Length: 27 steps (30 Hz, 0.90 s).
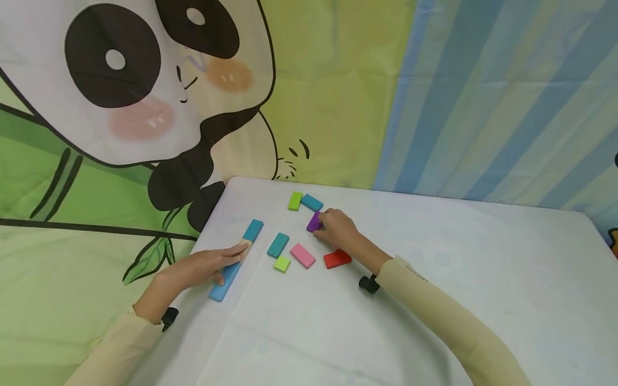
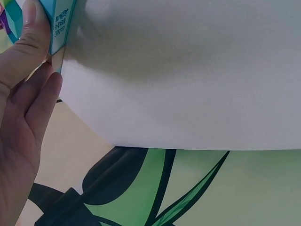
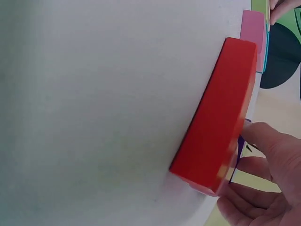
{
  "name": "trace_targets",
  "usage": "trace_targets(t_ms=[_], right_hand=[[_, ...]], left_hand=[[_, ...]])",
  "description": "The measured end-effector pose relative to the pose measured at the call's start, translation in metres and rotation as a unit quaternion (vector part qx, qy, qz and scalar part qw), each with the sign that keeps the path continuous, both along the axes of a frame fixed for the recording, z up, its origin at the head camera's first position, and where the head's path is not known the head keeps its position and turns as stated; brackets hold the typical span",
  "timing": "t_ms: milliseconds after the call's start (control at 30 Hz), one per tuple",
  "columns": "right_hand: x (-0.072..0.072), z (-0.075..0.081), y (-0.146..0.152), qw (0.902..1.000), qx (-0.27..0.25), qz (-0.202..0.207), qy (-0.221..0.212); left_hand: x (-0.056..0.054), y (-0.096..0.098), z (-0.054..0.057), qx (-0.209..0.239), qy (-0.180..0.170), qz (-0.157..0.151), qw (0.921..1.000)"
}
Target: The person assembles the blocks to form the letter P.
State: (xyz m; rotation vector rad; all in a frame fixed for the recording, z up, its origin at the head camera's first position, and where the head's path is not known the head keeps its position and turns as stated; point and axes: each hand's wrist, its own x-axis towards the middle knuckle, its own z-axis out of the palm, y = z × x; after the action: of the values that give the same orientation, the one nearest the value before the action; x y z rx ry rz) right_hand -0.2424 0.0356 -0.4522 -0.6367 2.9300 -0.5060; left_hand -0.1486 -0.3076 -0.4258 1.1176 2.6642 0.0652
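Observation:
My left hand (image 1: 198, 268) lies over a row of blocks at the table's left side, its fingers fairly straight. Its fingertips touch a beige block (image 1: 245, 250) between a blue block (image 1: 253, 230) and a long light-blue block (image 1: 225, 283); the thumb rests beside the long one. In the left wrist view, printed characters show on a light-blue block face (image 2: 61, 21). My right hand (image 1: 338, 228) pinches a purple block (image 1: 314, 222) between thumb and fingers, partly hiding it. A red block (image 1: 337, 259) lies just below that hand and looms large in the right wrist view.
Between the hands lie a teal block (image 1: 278, 245), a small lime block (image 1: 282, 264) and a pink block (image 1: 302, 256). Farther back are a green block (image 1: 295, 201) and a blue block (image 1: 311, 202). The white table (image 1: 458, 279) meets a panda-printed curtain (image 1: 333, 91).

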Motion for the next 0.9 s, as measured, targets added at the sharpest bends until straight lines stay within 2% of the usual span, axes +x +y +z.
trace_targets(t_ms=[300, 500, 667, 800, 900], right_hand=[[-0.003, -0.011, 0.001, 0.9992, -0.035, 0.013, 0.014], [-0.007, 0.001, -0.007, 0.9945, -0.103, 0.01, 0.013], [-0.021, 0.012, -0.039, 0.9914, -0.126, 0.037, -0.009], [-0.038, 0.011, -0.072, 0.9923, -0.113, 0.04, -0.03], [-0.044, 0.008, -0.092, 0.9915, -0.114, 0.031, -0.054]], left_hand=[[-0.001, -0.003, -0.001, -0.009, -0.013, 0.006, 0.9999], [-0.002, -0.002, 0.003, -0.009, -0.012, 0.01, 0.9998], [0.0, -0.001, 0.004, -0.014, -0.021, 0.014, 0.9996], [0.0, -0.002, 0.002, -0.01, -0.018, 0.012, 0.9997], [-0.001, -0.001, 0.0, -0.004, -0.02, 0.011, 0.9997]])
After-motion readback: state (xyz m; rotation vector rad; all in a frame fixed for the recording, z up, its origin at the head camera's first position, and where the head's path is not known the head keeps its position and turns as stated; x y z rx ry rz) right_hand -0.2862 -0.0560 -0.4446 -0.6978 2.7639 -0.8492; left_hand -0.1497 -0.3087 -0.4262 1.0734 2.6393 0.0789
